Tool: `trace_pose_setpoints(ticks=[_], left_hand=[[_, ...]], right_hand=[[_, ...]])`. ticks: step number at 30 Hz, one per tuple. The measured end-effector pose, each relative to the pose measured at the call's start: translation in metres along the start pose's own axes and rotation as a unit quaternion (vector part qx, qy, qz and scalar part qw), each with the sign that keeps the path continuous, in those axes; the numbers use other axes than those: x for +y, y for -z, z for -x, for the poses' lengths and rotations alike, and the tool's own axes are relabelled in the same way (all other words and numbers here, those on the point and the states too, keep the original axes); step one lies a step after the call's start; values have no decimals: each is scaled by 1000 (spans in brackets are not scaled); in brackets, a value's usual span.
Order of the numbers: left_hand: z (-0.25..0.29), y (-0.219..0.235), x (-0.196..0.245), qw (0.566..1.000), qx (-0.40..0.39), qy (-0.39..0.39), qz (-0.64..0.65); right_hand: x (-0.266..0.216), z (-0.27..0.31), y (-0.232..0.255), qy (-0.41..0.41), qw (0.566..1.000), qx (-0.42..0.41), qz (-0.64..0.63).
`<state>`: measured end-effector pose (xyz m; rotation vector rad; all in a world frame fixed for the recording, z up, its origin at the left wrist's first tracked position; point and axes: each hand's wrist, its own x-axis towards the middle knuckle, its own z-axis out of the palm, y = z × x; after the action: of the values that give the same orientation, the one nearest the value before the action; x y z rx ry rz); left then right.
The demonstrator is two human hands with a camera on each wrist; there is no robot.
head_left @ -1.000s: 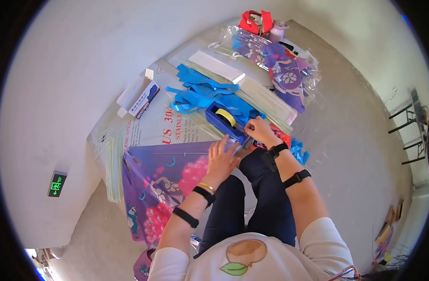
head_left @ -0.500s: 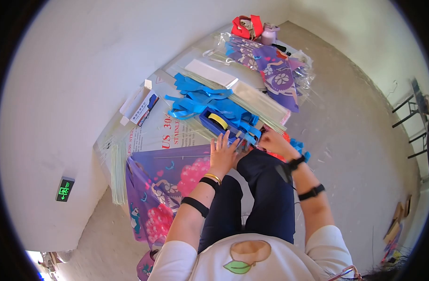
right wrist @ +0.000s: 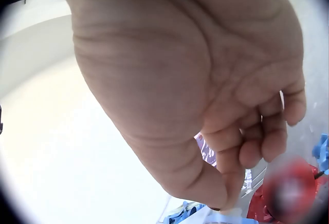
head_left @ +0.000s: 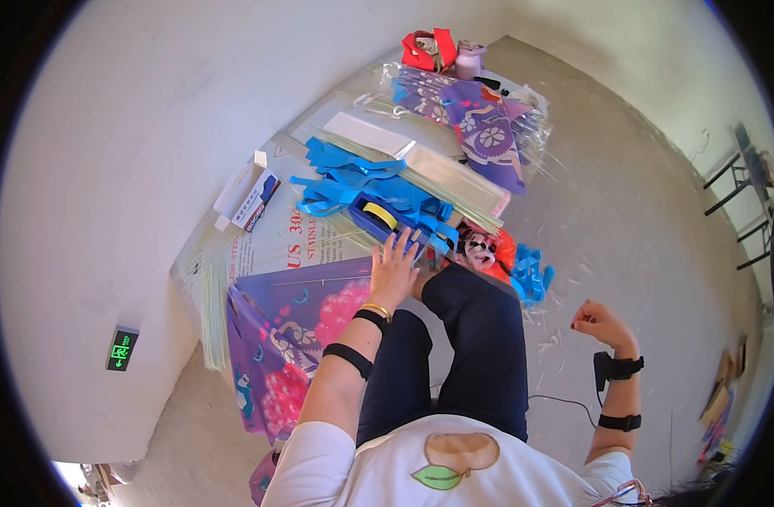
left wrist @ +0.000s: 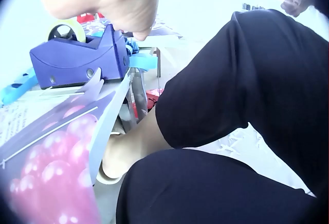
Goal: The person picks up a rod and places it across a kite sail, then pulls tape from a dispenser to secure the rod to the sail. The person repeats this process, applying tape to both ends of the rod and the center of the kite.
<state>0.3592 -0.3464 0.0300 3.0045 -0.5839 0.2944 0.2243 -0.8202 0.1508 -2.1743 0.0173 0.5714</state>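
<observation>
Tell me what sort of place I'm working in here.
Probably a bare room used as a makeshift craft workshop: concrete floor, a low table piled with blue ribbons, a tape dispenser and printed purple sheets.

wall [head_left: 150, 101]: white, sunlit | floor [head_left: 657, 211]: grey concrete | exit sign [head_left: 121, 349]: green, low on wall

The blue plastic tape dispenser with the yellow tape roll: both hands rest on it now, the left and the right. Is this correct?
Not quite. Only the left hand rests on the blue plastic tape dispenser with the yellow tape roll. The right hand is away from it, raised over the grey concrete floor with fingers curled, holding nothing visible. The head view shows this.
</observation>
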Motion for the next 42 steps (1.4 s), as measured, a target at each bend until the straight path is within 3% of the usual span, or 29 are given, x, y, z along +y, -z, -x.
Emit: trace_pose_setpoints(ticks=[2, 4, 8, 10, 11, 12, 13, 14, 16, 20, 22, 23, 25, 29, 31, 34, 39, 42], left_hand=[[-3, 0, 4, 1000, -1, -13, 2], [-6, 3, 8, 999, -18, -26, 15], [-8, 19, 18, 999, -10, -13, 51], [-4, 12, 24, 970, 72, 82, 217], [-2, -7, 23, 970, 65, 73, 223], [1, -46, 17, 885, 53, 172, 430], [2, -69, 16, 745, 31, 266, 611], [0, -68, 19, 742, 19, 260, 617], [-7, -59, 22, 542, -102, 429, 716], [-26, -64, 24, 493, -89, 448, 740], [-34, -61, 25, 439, -45, 491, 751], [-36, -61, 28, 440, -49, 488, 752], [-41, -61, 31, 395, -7, 529, 751], [-44, -56, 39, 354, 45, 532, 768], [-40, -78, 36, 371, 63, 511, 773], [-44, -69, 45, 368, 74, 547, 748], [-53, -76, 43, 323, 35, 555, 765], [-60, -76, 41, 327, 21, 568, 755]], right_hand=[[6, -1, -1, 1, 1000, 9, 10], [-2, 2, -2, -50, 998, 20, -26], [12, 0, -3, -23, 999, 11, -39], [8, 2, -4, -20, 995, 31, -91], [6, 4, -4, -29, 994, 38, -95], [2, 4, -4, -12, 993, 33, -111], [-1, 5, -4, 3, 992, 28, -126], [-3, 7, -3, -9, 991, 37, -128], [-9, 9, -2, 14, 992, 27, -121], [-19, 13, 1, 19, 994, 38, -99], [-25, 16, 0, 15, 995, 35, -91], [-22, 18, 0, 12, 995, 39, -92], [-20, 13, -1, 15, 997, 29, -68], [-14, 14, -9, 19, 997, 23, -74], [-12, 15, -9, -8, 997, 31, -71], [-22, 18, -11, -21, 996, 47, -73], [-62, 22, -15, 4, 999, 35, -17], [-75, 24, -22, 13, 1000, 26, -8]])
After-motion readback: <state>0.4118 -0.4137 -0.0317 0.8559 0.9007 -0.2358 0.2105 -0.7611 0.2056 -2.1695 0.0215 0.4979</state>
